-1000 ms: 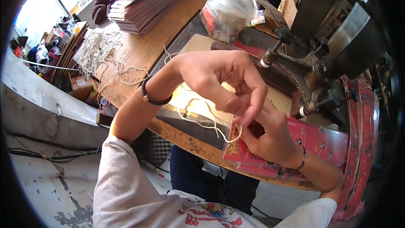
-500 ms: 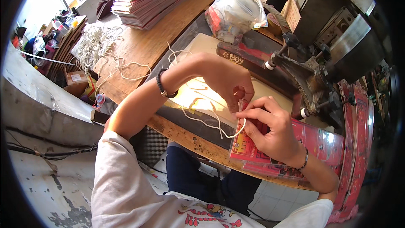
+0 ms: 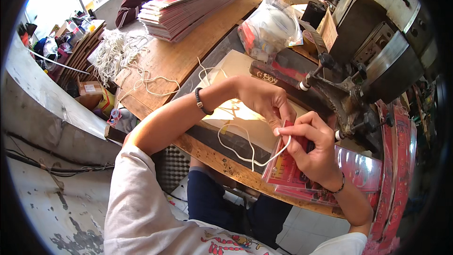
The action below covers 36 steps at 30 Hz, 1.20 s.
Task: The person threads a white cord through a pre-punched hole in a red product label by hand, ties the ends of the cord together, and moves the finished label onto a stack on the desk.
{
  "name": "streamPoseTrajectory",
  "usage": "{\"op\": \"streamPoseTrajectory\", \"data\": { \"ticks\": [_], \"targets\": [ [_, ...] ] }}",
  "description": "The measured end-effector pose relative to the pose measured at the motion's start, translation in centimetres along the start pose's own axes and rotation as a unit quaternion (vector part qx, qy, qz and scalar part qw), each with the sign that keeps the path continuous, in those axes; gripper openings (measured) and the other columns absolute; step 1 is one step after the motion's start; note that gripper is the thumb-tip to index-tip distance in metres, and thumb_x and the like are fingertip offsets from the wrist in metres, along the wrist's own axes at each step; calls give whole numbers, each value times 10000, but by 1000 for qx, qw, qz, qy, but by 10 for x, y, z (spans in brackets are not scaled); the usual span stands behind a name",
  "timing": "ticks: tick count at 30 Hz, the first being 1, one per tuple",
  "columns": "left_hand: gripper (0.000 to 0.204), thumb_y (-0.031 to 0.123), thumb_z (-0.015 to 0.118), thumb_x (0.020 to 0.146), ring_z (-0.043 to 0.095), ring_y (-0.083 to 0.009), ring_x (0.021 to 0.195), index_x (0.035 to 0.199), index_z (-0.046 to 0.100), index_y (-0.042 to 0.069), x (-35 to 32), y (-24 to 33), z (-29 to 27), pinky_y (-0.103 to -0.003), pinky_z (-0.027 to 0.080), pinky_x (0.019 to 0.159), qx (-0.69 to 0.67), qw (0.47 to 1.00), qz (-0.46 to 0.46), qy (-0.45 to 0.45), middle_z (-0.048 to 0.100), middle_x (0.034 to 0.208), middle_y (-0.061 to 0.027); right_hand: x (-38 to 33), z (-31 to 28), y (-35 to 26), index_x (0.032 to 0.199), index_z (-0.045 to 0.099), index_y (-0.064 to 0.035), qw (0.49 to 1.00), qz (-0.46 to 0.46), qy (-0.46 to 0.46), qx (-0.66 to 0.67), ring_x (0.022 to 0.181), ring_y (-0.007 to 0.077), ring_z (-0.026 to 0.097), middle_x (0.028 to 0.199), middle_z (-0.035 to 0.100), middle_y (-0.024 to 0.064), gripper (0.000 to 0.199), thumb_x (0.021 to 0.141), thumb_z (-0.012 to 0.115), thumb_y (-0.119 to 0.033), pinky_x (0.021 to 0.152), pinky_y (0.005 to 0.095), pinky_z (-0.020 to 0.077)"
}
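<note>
My left hand (image 3: 264, 100), wearing a dark beaded bracelet, bends over from above and pinches the top edge of a red printed plastic packet (image 3: 284, 174). Close beside it, my right hand (image 3: 312, 147) pinches a white cord (image 3: 250, 145) at that same edge, its thumb and forefinger together. The cord loops down to the left of the packet and hangs over the table's front edge. Whether its tip passes through a hole in the packet is hidden by my fingers. More red packets (image 3: 361, 170) lie under and beside my right wrist.
A heavy metal press (image 3: 349, 92) stands at the right, with long red strips (image 3: 394, 160) hanging beside it. A tall stack of printed sheets (image 3: 188, 12), a heap of white cords (image 3: 118, 52) and a clear plastic bag (image 3: 269, 26) sit farther back. Two people are at the far side.
My head view has tilted up a little, so the people at the back show more. Both hands stay together at the packet's top edge, the cord still pinched.
</note>
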<state>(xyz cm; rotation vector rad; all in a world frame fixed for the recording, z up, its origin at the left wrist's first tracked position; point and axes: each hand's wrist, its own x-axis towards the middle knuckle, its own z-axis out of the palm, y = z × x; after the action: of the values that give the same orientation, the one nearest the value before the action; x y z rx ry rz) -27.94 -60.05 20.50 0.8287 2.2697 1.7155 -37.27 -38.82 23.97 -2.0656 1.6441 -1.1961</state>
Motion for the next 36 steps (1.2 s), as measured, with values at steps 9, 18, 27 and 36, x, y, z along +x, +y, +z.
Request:
{"op": "streamPoseTrajectory", "data": {
  "ticks": [9, 18, 27, 36],
  "targets": [
    [259, 142, 830, 736, 631, -204, 951, 926, 732, -3, 8, -1, 13, -358, 455, 879, -5, 1000, 18, 3, 719, 953, -109, -6, 4, -2, 1008, 764, -120, 998, -51, 0, -38, 809, 192, 542, 868, 572, 50, 272, 761, 712, -19, 673, 303, 494],
    [226, 130, 768, 804, 611, -128, 939, 990, 742, 3, 4, -5, 6, -301, 454, 855, -22, 999, 10, -26, 721, 991, -73, -5, 4, 3, 1020, 761, -121, 997, -51, 18, -48, 795, 186, 519, 840, 586, 42, 264, 777, 714, -28, 668, 296, 468],
    [107, 44, 714, 797, 588, -100, 809, 830, 680, -53, -3, -8, -7, -276, 461, 726, -67, 997, -41, -19, 665, 843, -52, -3, -1, -4, 959, 739, -110, 998, -44, 33, -38, 819, 208, 534, 872, 596, 51, 230, 756, 693, -13, 735, 332, 479],
    [84, 49, 633, 817, 574, -160, 808, 765, 624, -17, -60, 16, -61, -284, 467, 725, -9, 984, 51, 169, 598, 833, -79, -2, -14, -2, 800, 576, -69, 987, -159, -12, -2, 885, 283, 595, 870, 665, 66, 190, 644, 525, 28, 905, 414, 457]
  ]
}}
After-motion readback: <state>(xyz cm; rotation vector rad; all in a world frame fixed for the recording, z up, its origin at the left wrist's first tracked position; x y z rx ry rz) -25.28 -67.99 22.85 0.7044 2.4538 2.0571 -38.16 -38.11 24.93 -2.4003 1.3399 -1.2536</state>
